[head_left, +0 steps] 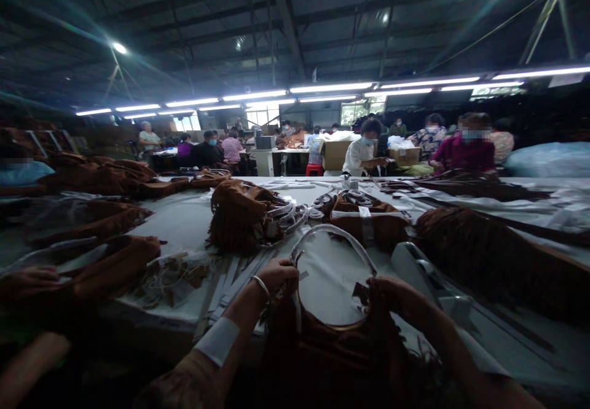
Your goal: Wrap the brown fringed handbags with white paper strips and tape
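A dark brown handbag [332, 360] hangs upright at the table's near edge, its mouth facing me. Its looped handle [338, 230], wrapped in pale plastic, arches above the opening. At the handle's left base, my left hand [279, 277] is closed on the bag; a bracelet circles the wrist and a white band lies on the forearm. My right hand [391, 289] pinches the bag at the right base of the handle. Beside those fingers hangs a small dark tag [360, 291]. Fringe shows at the bag's right side, while its lower part is lost in shadow.
Brown fringed bags [239, 212] and a dark fringed pile [488, 249] lie on the white table [179, 212]. Left of me are loose tags [173, 277] and flat strips [230, 283]. A grey device [424, 273] stands right. A co-worker's hand [34, 280] holds another bag.
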Motion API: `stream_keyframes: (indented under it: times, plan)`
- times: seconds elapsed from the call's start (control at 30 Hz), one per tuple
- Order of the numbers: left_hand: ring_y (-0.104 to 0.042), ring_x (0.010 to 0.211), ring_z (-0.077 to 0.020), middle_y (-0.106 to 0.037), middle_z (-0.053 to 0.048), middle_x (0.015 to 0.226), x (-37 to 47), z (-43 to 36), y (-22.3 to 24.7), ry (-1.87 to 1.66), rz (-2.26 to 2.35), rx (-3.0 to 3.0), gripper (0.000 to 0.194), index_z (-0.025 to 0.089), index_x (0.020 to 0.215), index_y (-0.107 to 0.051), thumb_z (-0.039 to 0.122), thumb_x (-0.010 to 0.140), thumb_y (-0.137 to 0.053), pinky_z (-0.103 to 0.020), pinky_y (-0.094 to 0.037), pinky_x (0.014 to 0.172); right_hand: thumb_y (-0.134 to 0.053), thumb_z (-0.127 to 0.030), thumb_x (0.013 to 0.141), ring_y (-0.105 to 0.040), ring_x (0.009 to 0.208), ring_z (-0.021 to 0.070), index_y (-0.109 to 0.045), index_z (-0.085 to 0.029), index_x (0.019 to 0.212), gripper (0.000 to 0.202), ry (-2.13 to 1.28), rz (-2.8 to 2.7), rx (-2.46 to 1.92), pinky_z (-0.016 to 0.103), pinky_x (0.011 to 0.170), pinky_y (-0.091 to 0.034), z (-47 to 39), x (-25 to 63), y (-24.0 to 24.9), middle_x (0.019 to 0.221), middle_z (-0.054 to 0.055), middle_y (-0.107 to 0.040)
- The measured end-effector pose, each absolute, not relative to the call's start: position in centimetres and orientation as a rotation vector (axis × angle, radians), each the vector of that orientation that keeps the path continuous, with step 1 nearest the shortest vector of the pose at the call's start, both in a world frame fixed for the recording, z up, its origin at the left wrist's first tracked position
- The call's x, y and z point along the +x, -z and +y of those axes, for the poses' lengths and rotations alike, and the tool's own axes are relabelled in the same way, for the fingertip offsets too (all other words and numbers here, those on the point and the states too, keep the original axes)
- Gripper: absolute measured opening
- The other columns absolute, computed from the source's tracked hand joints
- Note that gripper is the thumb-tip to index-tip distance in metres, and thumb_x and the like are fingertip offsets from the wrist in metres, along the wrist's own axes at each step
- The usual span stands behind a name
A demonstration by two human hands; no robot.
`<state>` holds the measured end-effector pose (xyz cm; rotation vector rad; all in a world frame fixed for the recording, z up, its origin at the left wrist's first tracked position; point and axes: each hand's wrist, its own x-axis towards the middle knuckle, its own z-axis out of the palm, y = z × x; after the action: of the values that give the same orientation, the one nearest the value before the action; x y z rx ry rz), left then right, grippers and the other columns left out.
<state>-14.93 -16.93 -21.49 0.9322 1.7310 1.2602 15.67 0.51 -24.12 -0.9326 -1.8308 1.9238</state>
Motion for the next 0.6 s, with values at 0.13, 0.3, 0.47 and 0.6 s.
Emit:
stream_keyframes:
  times: [0.13,0.3,0.47,0.6]
  plan:
    - [-0.058,0.06,-0.016,-0.064,-0.002,0.066,-13.1,-20.8,19.9,-1.372,1.742,0.999,0.042,0.014,0.074,-0.065,0.055,0.07,-0.074,-0.026,-0.046,0.057,-0.073,-0.06,0.075,-0.066,0.109,0.0315,-0.078,-0.016,0.092,0.047,-1.604,-1.987,-0.867,0.037,0.093,-0.051,-1.5,18.0,21.8,0.113,0.012,-0.075]
    - [-0.063,0.067,-0.0186,-0.071,-0.006,0.076,-10.4,-25.8,18.8,-1.454,1.931,1.144,0.05,0.013,0.086,-0.073,0.062,0.085,-0.062,-0.027,-0.048,0.061,-0.064,-0.06,0.083,-0.056,0.129,0.0356,-0.078,-0.022,0.097,0.043,-1.022,-2.036,-0.852,0.045,0.106,-0.047,-5.7,20.9,21.8,0.143,0.011,-0.06]
    - [-0.067,0.074,-0.0216,-0.075,-0.01,0.094,-8.8,-29.0,16.3,-1.648,2.002,1.222,0.043,0.016,0.087,-0.073,0.056,0.091,-0.057,-0.03,-0.053,0.067,-0.063,-0.053,0.086,-0.061,0.121,0.0348,-0.073,-0.025,0.098,0.032,-0.583,-1.906,-0.867,0.048,0.101,-0.051,-8.9,24.1,20.4,0.149,0.008,-0.053]
    - [-0.064,0.074,-0.0202,-0.075,-0.009,0.091,-7.5,-29.9,12.8,-1.884,2.043,1.266,0.041,0.017,0.084,-0.071,0.053,0.094,-0.055,-0.029,-0.052,0.068,-0.06,-0.05,0.088,-0.054,0.13,0.0367,-0.07,-0.029,0.107,0.03,-0.517,-1.846,-0.769,0.049,0.106,-0.047,-10.0,25.1,16.6,0.153,0.004,-0.049]
